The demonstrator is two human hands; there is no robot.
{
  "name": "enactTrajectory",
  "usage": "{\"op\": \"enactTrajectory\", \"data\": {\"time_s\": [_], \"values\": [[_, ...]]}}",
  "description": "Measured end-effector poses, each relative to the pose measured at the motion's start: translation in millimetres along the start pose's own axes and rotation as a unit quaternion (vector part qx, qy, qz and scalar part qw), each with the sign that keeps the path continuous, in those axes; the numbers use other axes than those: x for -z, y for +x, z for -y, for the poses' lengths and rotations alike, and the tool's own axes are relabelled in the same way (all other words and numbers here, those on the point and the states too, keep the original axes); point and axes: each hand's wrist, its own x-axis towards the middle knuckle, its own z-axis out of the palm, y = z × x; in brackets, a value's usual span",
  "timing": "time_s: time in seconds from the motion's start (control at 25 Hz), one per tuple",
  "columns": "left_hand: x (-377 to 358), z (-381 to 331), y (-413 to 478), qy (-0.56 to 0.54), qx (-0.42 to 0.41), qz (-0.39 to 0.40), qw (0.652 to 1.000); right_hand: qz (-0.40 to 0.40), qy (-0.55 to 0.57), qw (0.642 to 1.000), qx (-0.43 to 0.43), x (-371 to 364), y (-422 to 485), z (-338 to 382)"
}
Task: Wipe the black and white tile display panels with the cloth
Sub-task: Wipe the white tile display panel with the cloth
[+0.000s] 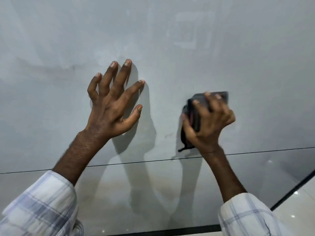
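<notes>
A large pale grey-white tile panel [170, 48] fills almost the whole view, with faint smears on its glossy face. My left hand [113, 103] lies flat against it near the middle, fingers spread and straight. To the right, my right hand [209, 121] grips a dark grey folded cloth [196, 109] and presses it against the same panel; the hand and cloth are blurred. A loose end of the cloth hangs below the palm. A thin dark joint [153, 161] separates this panel from a second pale panel [144, 193] beneath it.
A black strip [289, 189] borders the lower panel at the right and bottom. Beyond it, at the lower right, lies glossy cream floor tile [301, 206]. Both of my sleeves are white with a grey-blue check.
</notes>
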Motion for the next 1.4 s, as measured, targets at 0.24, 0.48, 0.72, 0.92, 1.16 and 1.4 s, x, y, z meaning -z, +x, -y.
{"op": "enactTrajectory", "data": {"time_s": [0.24, 0.48, 0.72, 0.92, 1.16, 1.4], "values": [[-9, 0, -7, 0.008, -0.018, 0.008, 1.0, 0.108, 0.032, 0.949, 0.295, 10, -4, -17], [10, 15, 34, -0.007, 0.004, -0.074, 0.997, -0.062, -0.018, 0.995, -0.076, 25, 77, -43], [-4, 21, 34, 0.077, -0.025, -0.026, 0.996, 0.093, 0.045, 0.935, 0.34, 3, 44, 8], [4, 25, 36, 0.03, -0.034, -0.045, 0.998, -0.049, -0.016, 0.992, 0.112, 16, 131, -21], [13, 30, 63, 0.095, -0.015, -0.05, 0.994, 0.013, 0.025, 0.959, 0.281, 1, 101, 18], [14, 34, 68, 0.078, -0.049, -0.055, 0.994, -0.037, 0.009, 0.979, 0.202, 14, 181, -12]]}}
